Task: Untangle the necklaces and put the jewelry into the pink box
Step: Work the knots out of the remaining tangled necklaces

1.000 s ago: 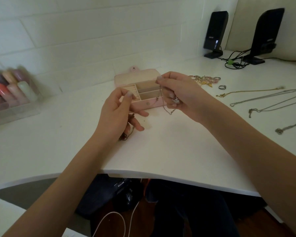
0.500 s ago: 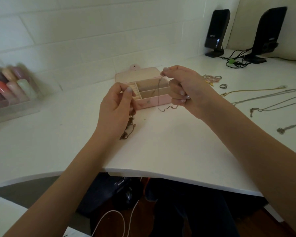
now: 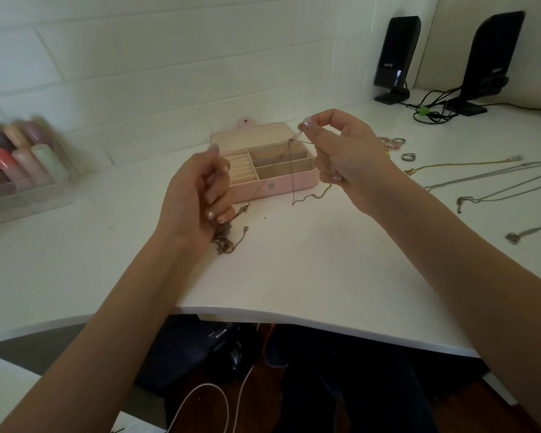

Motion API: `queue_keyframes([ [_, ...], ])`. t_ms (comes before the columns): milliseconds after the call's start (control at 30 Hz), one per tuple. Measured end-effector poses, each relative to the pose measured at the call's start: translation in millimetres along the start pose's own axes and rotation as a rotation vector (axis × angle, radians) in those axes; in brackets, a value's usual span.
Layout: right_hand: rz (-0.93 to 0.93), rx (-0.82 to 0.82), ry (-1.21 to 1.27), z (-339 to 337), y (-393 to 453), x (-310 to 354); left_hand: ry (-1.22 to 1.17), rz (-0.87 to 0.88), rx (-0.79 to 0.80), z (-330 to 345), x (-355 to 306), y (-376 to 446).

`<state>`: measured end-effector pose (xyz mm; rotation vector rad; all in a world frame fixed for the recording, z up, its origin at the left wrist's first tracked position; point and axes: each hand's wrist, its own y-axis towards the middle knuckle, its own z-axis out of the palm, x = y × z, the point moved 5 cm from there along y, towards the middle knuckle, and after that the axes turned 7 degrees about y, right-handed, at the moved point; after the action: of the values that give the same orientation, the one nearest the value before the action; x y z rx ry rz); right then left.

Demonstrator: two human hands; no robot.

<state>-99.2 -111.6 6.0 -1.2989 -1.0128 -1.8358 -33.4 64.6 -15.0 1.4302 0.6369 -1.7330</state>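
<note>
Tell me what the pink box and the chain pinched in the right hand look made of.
Pink box: probably faux leather, matte pink skin, metal snap button, beige fabric-like lining. Chain pinched in the right hand: thin metal links, dull silver-grey, hanging limp; the actual alloy can't be told.

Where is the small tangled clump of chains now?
In the head view, the tangled clump lies on the white table, just under the left hand, in front of the pink box.

I am seeing two black speakers [image 3: 395, 57] standing at the wall, tangled cables [image 3: 431, 110] lying between them, and blurred bottles [image 3: 19, 154] sitting far left.
</note>
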Motion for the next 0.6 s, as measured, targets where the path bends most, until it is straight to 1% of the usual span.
queue_keyframes([
  [133, -0.081, -0.119, -0.111, -7.3, 2.5, 3.5, -0.170, -0.031, 0.104, 6.5, -4.9, -4.1],
  [233, -0.097, -0.154, -0.128, -9.9, 3.4, 3.6, -0.223, -0.045, 0.172, 12.9, -5.4, -7.1],
  [333, -0.089, -0.150, -0.094, -10.2, 3.7, 2.3, -0.149, -0.025, 0.217, 13.9, -4.0, -6.5],
  [500, -0.089, -0.136, -0.123, -8.2, 3.4, -0.7, -0.094, -0.005, 0.311, 17.1, -5.9, -8.8],
  [533, -0.071, -0.127, -0.090, -7.3, 3.1, -1.8, -0.071, -0.002, 0.326, 18.3, -6.3, -9.3],
  [600, -0.005, -0.093, 0.054, -4.4, 2.3, -4.0, -0.041, -0.005, 0.368, 21.7, -6.9, -11.0],
])
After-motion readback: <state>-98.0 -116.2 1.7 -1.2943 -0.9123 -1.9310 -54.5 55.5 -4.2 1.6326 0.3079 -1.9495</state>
